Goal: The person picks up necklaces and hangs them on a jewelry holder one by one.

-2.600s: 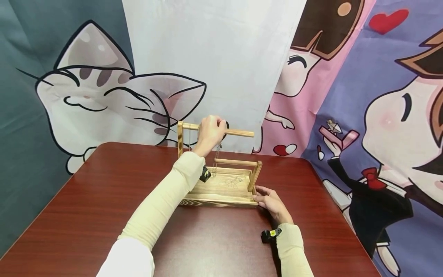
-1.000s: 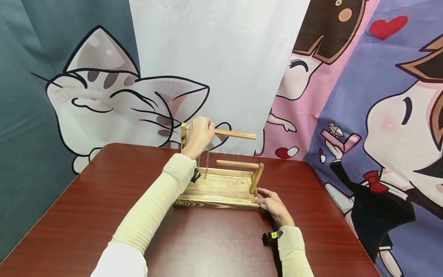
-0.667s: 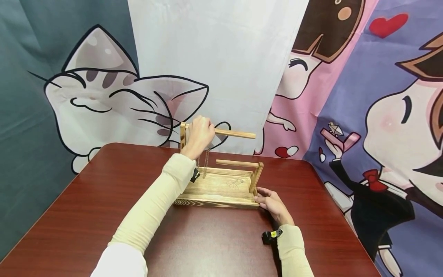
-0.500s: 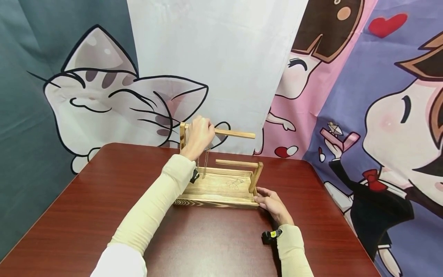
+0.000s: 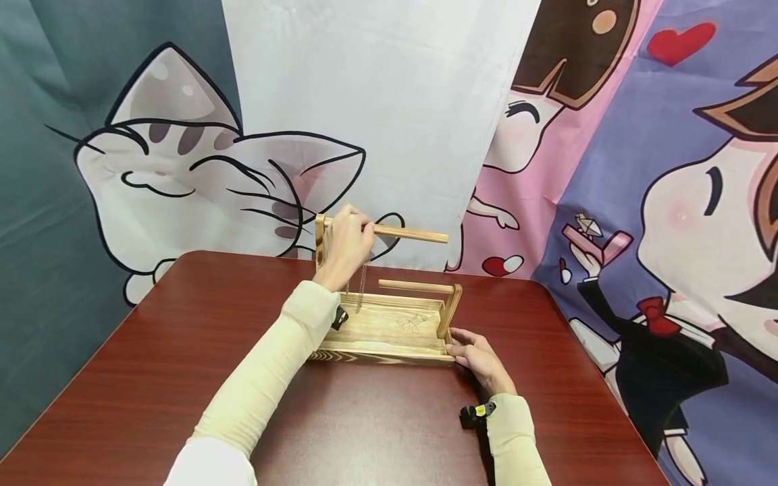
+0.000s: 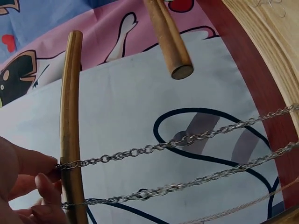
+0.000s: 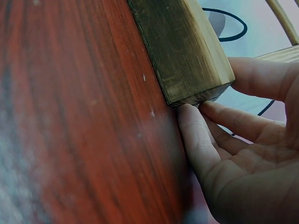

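A wooden jewelry stand has a shallow tray base point(image 5: 383, 358), a high rod point(image 5: 416, 234) from its left post and a lower rod point(image 5: 416, 287) from its right post. Near the left end of the high rod, my left hand point(image 5: 348, 246) pinches a silver chain necklace point(image 6: 149, 149) draped over it. In the left wrist view two strands run from the fingertips, with a thinner chain point(image 6: 238, 206) beside them. My right hand point(image 5: 478, 358) grips the tray's right end, with the thumb and fingers at its corner in the right wrist view.
Another thin chain point(image 5: 413, 322) lies tangled in the right part of the tray. The stand rests on a reddish-brown table point(image 5: 182, 358). A printed cartoon cloth point(image 5: 389, 121) hangs behind it.
My left hand has moved left along the high rod with the necklace, from near its middle toward the post. Its fingers have shifted slightly in the last half second. The right hand keeps its place.
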`<state>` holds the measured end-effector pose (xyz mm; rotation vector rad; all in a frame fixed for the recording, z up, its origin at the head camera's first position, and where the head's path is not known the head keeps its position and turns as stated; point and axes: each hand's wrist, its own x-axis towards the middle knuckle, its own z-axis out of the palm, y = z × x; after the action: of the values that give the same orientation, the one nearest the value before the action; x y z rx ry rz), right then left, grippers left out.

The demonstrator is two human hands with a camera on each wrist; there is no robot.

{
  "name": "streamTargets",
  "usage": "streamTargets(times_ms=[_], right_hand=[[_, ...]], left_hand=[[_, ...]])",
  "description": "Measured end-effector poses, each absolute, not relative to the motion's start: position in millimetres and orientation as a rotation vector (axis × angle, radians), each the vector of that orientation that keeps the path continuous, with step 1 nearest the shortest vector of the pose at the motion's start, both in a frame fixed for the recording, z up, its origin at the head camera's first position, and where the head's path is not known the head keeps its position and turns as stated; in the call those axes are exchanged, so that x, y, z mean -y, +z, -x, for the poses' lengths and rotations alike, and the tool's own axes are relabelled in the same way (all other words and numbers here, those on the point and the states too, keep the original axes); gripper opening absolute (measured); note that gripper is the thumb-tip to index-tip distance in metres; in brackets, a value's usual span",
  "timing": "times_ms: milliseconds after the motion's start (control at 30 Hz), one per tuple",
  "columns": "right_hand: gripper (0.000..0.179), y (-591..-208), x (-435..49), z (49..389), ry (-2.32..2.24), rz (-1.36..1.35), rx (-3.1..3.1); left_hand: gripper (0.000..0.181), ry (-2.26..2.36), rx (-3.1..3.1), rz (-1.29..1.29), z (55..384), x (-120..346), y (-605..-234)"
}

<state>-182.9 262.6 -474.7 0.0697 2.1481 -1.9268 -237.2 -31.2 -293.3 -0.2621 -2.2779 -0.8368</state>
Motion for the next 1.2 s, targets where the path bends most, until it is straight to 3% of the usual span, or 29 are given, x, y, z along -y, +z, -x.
streamTargets(times_ms=[667, 1200], right_hand=[[0.055, -472.1, -260.6, 183.0, -1.905, -0.1, -2.166], [0.056, -471.7, -261.8, 182.1, -1.894, -0.123, -2.157]], left_hand=[[0.012, -1.073, 1.853, 0.32, 213.2, 41.2, -370.6], [0.007, -1.314, 1.903, 0.221, 200.9, 4.4, -429.9]])
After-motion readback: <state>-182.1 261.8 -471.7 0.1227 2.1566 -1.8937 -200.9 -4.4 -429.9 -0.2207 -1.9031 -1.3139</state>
